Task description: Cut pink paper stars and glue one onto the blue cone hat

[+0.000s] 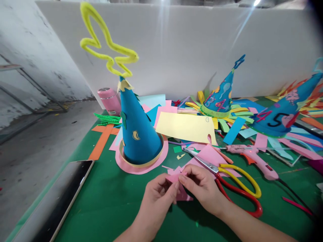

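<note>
My left hand (161, 193) and my right hand (202, 186) meet low in the middle of the view, both pinching a small piece of pink paper (174, 177). More pink paper (185, 195) shows just beneath the fingers. Beyond my left hand stands a blue paper cone hat (138, 134) with a pink brim and a yellow pipe-cleaner shape (111, 42) on its tip. Scissors (217, 171) with one yellow and one red handle lie beside my right hand, blades partly over a pink sheet (209, 156).
A pink glue gun (254, 156) with a cord lies at right. Two more decorated blue cone hats (220, 94) stand farther back. A phone (55, 201) rests along the left edge. A pink cup (109, 101), a pale yellow sheet (185, 127) and orange strips (102, 143) lie around.
</note>
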`<control>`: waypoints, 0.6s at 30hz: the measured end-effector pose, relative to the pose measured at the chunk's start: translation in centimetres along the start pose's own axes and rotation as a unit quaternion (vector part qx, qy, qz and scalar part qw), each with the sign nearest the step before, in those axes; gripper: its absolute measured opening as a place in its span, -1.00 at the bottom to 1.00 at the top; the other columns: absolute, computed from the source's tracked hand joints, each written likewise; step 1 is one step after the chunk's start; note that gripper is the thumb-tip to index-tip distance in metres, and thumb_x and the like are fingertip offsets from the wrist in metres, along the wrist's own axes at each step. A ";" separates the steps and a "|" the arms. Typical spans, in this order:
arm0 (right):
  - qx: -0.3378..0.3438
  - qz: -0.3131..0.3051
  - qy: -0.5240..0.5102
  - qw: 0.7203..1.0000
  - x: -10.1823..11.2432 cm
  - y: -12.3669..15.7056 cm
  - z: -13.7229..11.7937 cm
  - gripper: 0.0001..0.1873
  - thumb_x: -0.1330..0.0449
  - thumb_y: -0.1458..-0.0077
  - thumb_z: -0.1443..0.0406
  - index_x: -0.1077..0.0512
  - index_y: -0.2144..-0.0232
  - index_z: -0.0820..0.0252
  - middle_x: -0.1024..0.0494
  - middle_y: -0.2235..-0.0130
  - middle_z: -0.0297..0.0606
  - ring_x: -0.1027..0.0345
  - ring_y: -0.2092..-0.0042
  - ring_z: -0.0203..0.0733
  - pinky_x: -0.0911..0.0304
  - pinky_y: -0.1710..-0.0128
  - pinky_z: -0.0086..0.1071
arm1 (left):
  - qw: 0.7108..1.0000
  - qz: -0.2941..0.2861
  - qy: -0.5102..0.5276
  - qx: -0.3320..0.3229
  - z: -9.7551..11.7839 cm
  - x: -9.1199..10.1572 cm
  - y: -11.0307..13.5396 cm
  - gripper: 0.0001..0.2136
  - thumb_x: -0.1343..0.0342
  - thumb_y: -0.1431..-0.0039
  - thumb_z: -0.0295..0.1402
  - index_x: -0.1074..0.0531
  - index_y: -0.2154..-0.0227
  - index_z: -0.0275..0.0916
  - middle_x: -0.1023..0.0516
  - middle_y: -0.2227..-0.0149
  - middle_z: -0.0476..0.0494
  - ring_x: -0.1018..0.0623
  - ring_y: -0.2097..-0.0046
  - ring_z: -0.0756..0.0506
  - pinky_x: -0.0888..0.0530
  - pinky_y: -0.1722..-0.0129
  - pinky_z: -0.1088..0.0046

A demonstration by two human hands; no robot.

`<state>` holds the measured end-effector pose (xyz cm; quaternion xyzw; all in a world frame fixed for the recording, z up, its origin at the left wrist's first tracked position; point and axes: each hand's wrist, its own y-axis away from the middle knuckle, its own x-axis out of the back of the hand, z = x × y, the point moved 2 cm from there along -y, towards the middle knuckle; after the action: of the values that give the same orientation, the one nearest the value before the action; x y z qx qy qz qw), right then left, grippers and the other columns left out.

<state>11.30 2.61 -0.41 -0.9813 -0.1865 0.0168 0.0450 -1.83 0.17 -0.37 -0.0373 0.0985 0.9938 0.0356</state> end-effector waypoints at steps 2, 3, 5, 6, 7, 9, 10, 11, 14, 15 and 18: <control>0.010 -0.009 0.013 1.000 -0.1 0.1 -0.1 -0.83 -0.10 -0.07 0.26 -0.31 0.52 0.19 -0.33 0.55 -0.43 -0.17 0.48 -0.37 -0.11 0.48 -0.52 | 1.000 -0.003 0.014 -0.004 -0.1 0.0 0.0 -0.83 -0.13 0.02 -0.30 -0.38 0.58 -0.30 -0.30 0.63 0.06 -0.28 0.56 0.09 -0.23 0.55 0.59; 0.010 -0.013 0.012 1.000 -0.2 0.2 -0.1 -0.83 -0.10 -0.08 0.27 -0.31 0.52 0.19 -0.32 0.54 -0.43 -0.16 0.49 -0.38 -0.11 0.49 -0.52 | 1.000 -0.003 0.016 -0.005 -0.1 0.1 0.0 -0.83 -0.13 0.02 -0.30 -0.38 0.58 -0.30 -0.30 0.63 0.06 -0.27 0.56 0.09 -0.22 0.56 0.59; 0.007 -0.018 0.004 1.000 -0.2 0.2 -0.1 -0.83 -0.09 -0.08 0.27 -0.30 0.51 0.20 -0.29 0.54 -0.43 -0.13 0.49 -0.39 -0.08 0.50 -0.52 | 1.000 -0.001 0.013 -0.010 0.0 0.2 0.0 -0.83 -0.14 0.02 -0.31 -0.38 0.58 -0.30 -0.30 0.63 0.06 -0.25 0.57 0.10 -0.20 0.57 0.60; 0.005 -0.018 0.000 1.000 -0.2 0.2 0.0 -0.83 -0.09 -0.09 0.27 -0.29 0.51 0.20 -0.27 0.55 -0.44 -0.10 0.50 -0.39 -0.06 0.52 -0.52 | 1.000 0.003 0.013 -0.015 0.1 0.3 0.1 -0.83 -0.14 0.03 -0.31 -0.38 0.59 -0.30 -0.30 0.63 0.06 -0.25 0.57 0.10 -0.20 0.58 0.60; 0.002 -0.014 -0.002 1.000 0.0 0.2 0.0 -0.83 -0.09 -0.09 0.27 -0.28 0.51 0.20 -0.25 0.56 -0.45 -0.07 0.51 -0.40 -0.04 0.53 -0.52 | 1.000 0.007 0.016 -0.021 0.2 0.4 0.0 -0.83 -0.15 0.03 -0.32 -0.38 0.59 -0.30 -0.31 0.63 0.06 -0.26 0.57 0.10 -0.21 0.57 0.60; 0.003 0.014 0.001 1.000 0.4 0.0 0.1 -0.80 -0.09 -0.09 0.26 -0.25 0.54 0.20 -0.19 0.57 -0.47 -0.02 0.52 -0.40 -0.01 0.55 -0.52 | 0.999 0.027 0.026 -0.037 0.5 1.0 -0.1 -0.84 -0.14 0.02 -0.33 -0.37 0.61 -0.28 -0.32 0.62 0.05 -0.28 0.56 0.10 -0.23 0.55 0.59; 0.004 0.034 0.001 0.999 0.7 -0.1 0.1 -0.79 -0.09 -0.09 0.26 -0.23 0.55 0.19 -0.16 0.58 -0.47 0.01 0.53 -0.40 0.00 0.55 -0.51 | 0.998 0.042 0.035 -0.043 0.7 1.4 -0.2 -0.84 -0.13 0.01 -0.34 -0.36 0.61 -0.28 -0.33 0.61 0.05 -0.29 0.56 0.10 -0.23 0.53 0.59; 0.005 0.054 0.001 0.999 1.1 -0.2 0.2 -0.78 -0.08 -0.09 0.26 -0.21 0.56 0.19 -0.14 0.59 -0.48 0.02 0.53 -0.40 0.01 0.56 -0.51 | 0.996 0.062 0.045 -0.049 0.9 1.7 -0.4 -0.84 -0.12 -0.01 -0.35 -0.36 0.61 -0.27 -0.34 0.60 0.05 -0.29 0.55 0.10 -0.24 0.53 0.59; 0.005 0.094 0.004 0.996 1.8 -0.4 0.1 -0.77 -0.08 -0.09 0.25 -0.19 0.57 0.18 -0.11 0.61 -0.49 0.05 0.55 -0.40 0.04 0.58 -0.51 | 0.990 0.103 0.080 -0.045 1.2 2.4 -0.7 -0.86 -0.09 -0.03 -0.37 -0.36 0.58 -0.27 -0.37 0.57 0.05 -0.31 0.55 0.11 -0.24 0.52 0.59; 0.006 0.093 0.008 0.996 1.8 -0.4 0.1 -0.76 -0.07 -0.09 0.25 -0.19 0.57 0.18 -0.12 0.61 -0.49 0.05 0.56 -0.40 0.03 0.58 -0.51 | 0.991 0.096 0.086 -0.037 1.2 2.3 -0.8 -0.86 -0.08 -0.04 -0.36 -0.36 0.57 -0.27 -0.39 0.56 0.04 -0.32 0.55 0.11 -0.24 0.52 0.59; 0.013 0.059 0.030 0.998 1.3 -0.3 -0.2 -0.77 -0.08 -0.08 0.26 -0.20 0.58 0.18 -0.15 0.59 -0.47 -0.01 0.54 -0.39 -0.01 0.57 -0.51 | 0.997 0.019 0.079 0.004 0.8 1.3 -0.6 -0.86 -0.13 0.01 -0.32 -0.37 0.55 -0.29 -0.39 0.56 0.01 -0.32 0.55 0.09 -0.26 0.52 0.57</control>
<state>12.43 3.36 -0.24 -0.9900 -0.1265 -0.0080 0.0627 -3.09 1.02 0.17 -0.1141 0.1054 0.9878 0.0093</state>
